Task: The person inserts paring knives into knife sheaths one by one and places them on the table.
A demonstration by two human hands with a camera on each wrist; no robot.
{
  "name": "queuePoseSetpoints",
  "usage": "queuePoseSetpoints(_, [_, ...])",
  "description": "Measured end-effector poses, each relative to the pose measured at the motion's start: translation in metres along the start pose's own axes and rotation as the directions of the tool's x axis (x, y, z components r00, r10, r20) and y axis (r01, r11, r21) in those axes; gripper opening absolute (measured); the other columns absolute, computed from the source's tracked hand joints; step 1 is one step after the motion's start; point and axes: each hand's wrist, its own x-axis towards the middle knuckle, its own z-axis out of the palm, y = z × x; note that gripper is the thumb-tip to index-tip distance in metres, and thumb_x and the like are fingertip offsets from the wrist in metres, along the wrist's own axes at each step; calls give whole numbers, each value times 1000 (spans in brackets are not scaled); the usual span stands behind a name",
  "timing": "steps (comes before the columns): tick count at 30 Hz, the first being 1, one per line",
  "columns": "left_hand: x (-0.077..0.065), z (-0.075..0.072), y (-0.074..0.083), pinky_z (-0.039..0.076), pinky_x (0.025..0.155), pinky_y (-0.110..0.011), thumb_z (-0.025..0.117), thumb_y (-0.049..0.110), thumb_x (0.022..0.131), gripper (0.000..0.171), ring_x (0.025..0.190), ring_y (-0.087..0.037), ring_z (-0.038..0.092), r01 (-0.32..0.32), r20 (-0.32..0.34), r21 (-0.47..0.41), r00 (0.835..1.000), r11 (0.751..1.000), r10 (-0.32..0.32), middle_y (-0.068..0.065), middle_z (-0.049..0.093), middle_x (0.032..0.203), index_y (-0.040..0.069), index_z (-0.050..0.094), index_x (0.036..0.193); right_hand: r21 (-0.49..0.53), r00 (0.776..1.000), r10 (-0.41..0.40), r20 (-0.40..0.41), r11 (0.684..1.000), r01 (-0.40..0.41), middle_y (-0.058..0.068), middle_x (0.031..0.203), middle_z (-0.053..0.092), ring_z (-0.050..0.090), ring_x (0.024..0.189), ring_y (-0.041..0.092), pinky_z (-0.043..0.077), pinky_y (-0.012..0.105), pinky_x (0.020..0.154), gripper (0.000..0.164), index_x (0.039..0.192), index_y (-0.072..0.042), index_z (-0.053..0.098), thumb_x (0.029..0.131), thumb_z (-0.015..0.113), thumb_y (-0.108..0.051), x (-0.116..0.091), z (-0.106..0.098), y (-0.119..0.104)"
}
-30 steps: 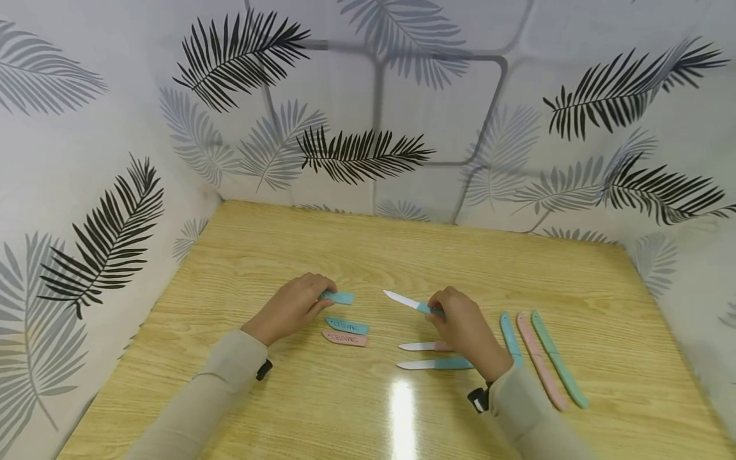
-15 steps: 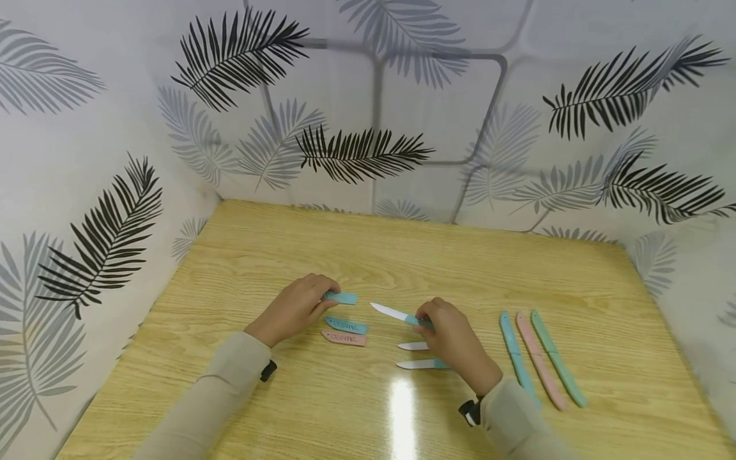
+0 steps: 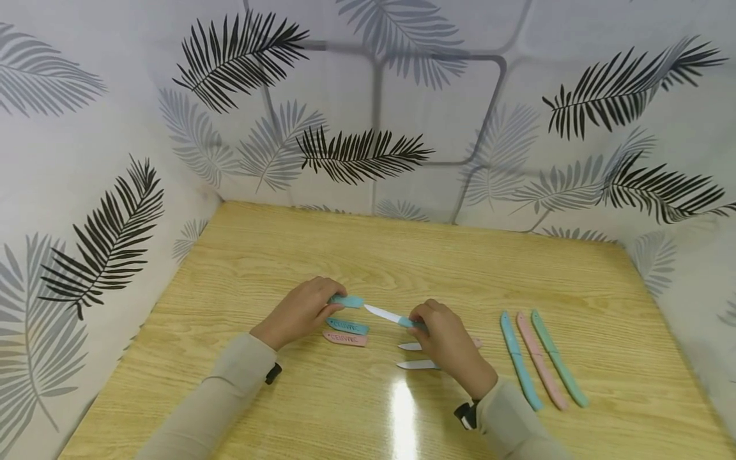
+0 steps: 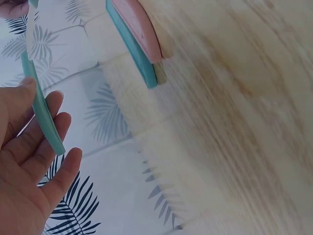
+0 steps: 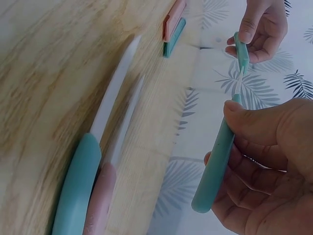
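My left hand (image 3: 307, 306) pinches a teal knife sheath (image 4: 43, 110) between thumb and fingers, its mouth facing right. In my right hand (image 3: 445, 338) is a white-bladed knife, gripped by its teal handle (image 5: 215, 164). The knife's blade (image 3: 382, 313) points left, its tip right at the mouth of the sheath. Below the left hand lie a teal sheath (image 3: 347, 326) and a pink sheath (image 3: 346, 338), both lettered. Under the right hand are two bare knives, a teal-handled knife (image 5: 80, 181) and a pink-handled knife (image 5: 102, 191), partly hidden by that hand in the head view.
Right of the right hand, a blue sheathed knife (image 3: 520, 361), a pink sheathed knife (image 3: 542, 361) and a green sheathed knife (image 3: 560, 360) lie side by side on the wooden table (image 3: 276, 415). A leaf-patterned cloth (image 3: 345, 96) stands behind the table and at its sides.
My right hand has moved left with the knife, bringing the blade tip to the sheath. My left hand has shifted slightly right with the sheath.
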Motion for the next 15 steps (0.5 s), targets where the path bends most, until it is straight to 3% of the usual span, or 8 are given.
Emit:
queuePoseSetpoints(7, [1, 2, 3, 52, 83, -33, 63, 19, 94, 22, 98, -17, 61, 13, 46, 5, 999, 1000, -13, -5, 64, 109, 7, 60, 112, -13, 999, -34, -29, 999, 34, 6, 84, 61, 59, 75, 17, 53, 26, 65, 17, 89, 1, 66, 77, 78, -2, 0, 0, 0])
queuePoseSetpoints(15, [2, 2, 3, 52, 85, -33, 63, 19, 94, 21, 97, -16, 60, -5, 26, 2, 1000, 1000, 5, -4, 65, 109, 7, 61, 111, -31, 994, -66, -92, 998, 64, 7, 84, 61, 57, 74, 19, 53, 27, 63, 18, 87, 1, 66, 76, 79, 0, -1, 1, 1])
